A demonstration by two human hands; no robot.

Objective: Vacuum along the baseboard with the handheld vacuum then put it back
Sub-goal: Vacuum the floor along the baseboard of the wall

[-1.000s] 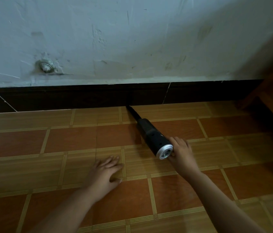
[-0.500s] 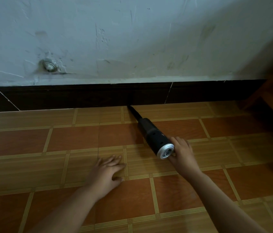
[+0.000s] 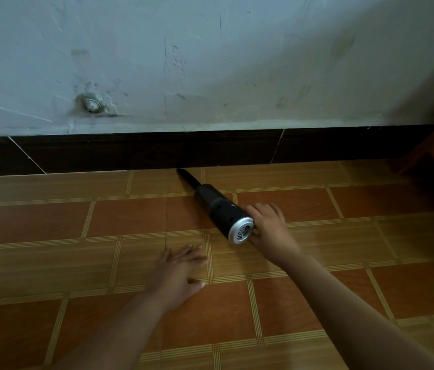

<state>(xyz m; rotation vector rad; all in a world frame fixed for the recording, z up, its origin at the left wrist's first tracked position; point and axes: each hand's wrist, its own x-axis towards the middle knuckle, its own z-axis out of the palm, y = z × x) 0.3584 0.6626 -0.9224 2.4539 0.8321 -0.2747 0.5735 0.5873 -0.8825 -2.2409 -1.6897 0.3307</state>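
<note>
The right grip (image 3: 269,228) curls around the rear end of the handheld vacuum (image 3: 218,206), lying low on the floor (image 3: 50,222) so its thin nozzle (image 3: 186,177) reaches the baseboard (image 3: 130,153), while the left grip (image 3: 181,268) rests spread flat, holding nothing, probably for support.

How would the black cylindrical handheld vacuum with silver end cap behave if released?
Likely rolls: the black cylindrical handheld vacuum has a round body, over smooth floor tiles. Probably light: the right hand alone holds its rear end.
</note>
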